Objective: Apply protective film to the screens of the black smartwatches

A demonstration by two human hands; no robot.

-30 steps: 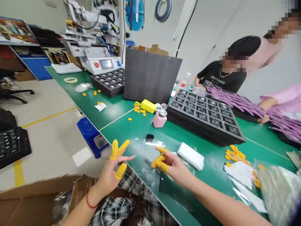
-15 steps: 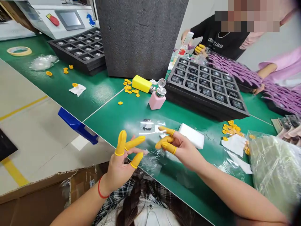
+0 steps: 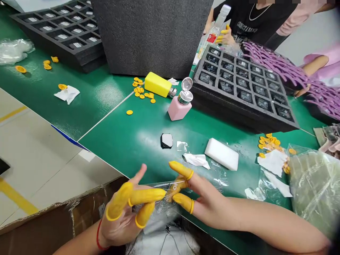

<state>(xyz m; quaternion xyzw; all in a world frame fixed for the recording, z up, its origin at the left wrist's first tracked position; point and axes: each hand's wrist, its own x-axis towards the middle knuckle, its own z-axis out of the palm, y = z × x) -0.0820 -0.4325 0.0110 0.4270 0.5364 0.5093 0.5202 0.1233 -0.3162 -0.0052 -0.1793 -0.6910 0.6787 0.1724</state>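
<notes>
My left hand (image 3: 131, 207), with yellow finger cots on several fingers, is closed on a clear plastic bag (image 3: 170, 209) with white print. The bag hangs at the table's near edge, partly blurred. My right hand (image 3: 193, 194) is beside it, finger cots on, index finger and thumb apart. One of its fingers lies behind the clear plastic. Beyond the hands, a small black square device (image 3: 166, 140) with a shiny face rests on the green table (image 3: 143, 134). To its right are a crumpled white wipe (image 3: 196, 160) and a white foam block (image 3: 222, 154).
Behind stand a pink pump bottle (image 3: 179, 108), a yellow bottle (image 3: 158, 84) on its side and a tall black foam board (image 3: 151, 39). A black foam tray (image 3: 244, 117) holds wrapped items. Loose yellow finger cots (image 3: 268, 141) lie about. Co-workers sit across the table.
Both hands have drawn back toward the body, bringing the clear bag with them. The black device now lies uncovered on the table. The view has shifted slightly.
</notes>
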